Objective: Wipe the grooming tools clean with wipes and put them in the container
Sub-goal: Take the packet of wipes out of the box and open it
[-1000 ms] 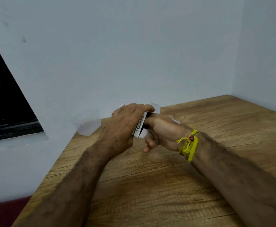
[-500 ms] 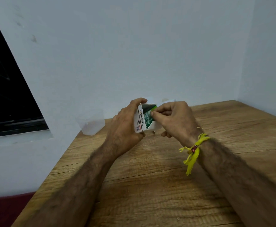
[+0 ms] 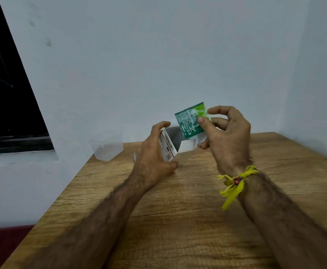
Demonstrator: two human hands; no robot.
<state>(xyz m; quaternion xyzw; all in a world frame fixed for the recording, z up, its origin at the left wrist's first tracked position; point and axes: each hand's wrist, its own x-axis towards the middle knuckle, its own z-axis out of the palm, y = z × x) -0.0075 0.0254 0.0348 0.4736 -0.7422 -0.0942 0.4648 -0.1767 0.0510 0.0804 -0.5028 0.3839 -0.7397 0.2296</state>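
**Wipe sachet lifted clear of its open box**

While the right hand (image 3: 227, 136) pinches a green wipe sachet (image 3: 191, 120) between thumb and forefinger, the other fingers curl loosely behind it. The sachet is held upright above the mouth of a white box (image 3: 170, 145), clear of it and not touching. A yellow thread band (image 3: 236, 181) is tied round the right wrist.

The left hand (image 3: 153, 158) grips the white box from its left side, forefinger over the top edge and thumb under the lower corner. The box is tilted, its opened end facing up and to the right, with dark lettering along its narrow side.

Both forearms reach over a wooden surface (image 3: 197, 220). At the far left corner of the surface, against the pale wall (image 3: 158, 55), stands a clear plastic container (image 3: 107, 149), well apart from the hands. A dark window (image 3: 7, 103) sits in the wall further left.
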